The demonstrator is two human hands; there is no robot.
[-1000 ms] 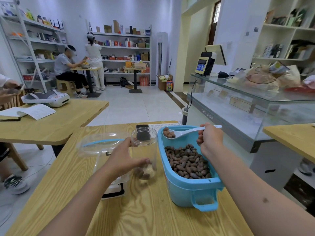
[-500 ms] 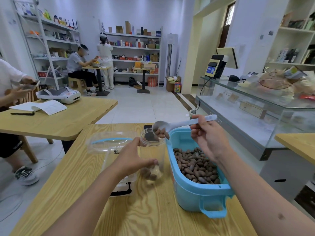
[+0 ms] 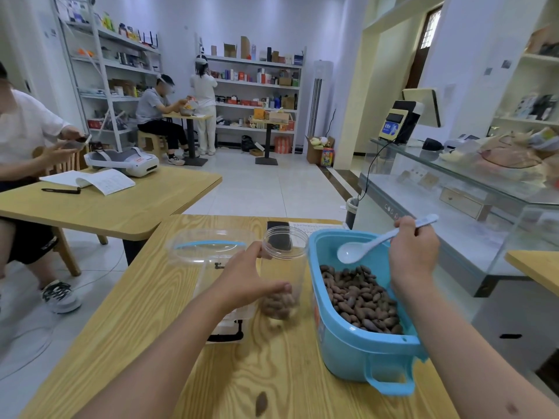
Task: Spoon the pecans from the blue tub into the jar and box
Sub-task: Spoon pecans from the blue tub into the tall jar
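Observation:
A blue tub (image 3: pixel 348 343) stands at the right of the wooden table (image 3: pixel 157 297) and holds a heap of brown pecans (image 3: pixel 360 297). My right hand (image 3: pixel 413 252) grips the handle of a white spoon (image 3: pixel 351 252), whose empty bowl hangs over the tub's far end. Left of the tub stands a clear open jar (image 3: pixel 284 258) with some pecans at its bottom. My left hand (image 3: pixel 248 279) grips the jar's side. A clear box (image 3: pixel 205 252) with a blue seal sits behind my left hand.
One loose pecan (image 3: pixel 261 404) lies on the table near its front edge. A black phone (image 3: pixel 276 228) and a sheet of paper (image 3: pixel 314 228) lie at the far edge. A glass counter (image 3: pixel 453 182) stands to the right, another table (image 3: pixel 106 204) with a seated person to the left.
The spoon tipped its pecans into the jar, then swung back right over the tub, empty now. The jar holds more pecans. My left hand kept its hold on the jar.

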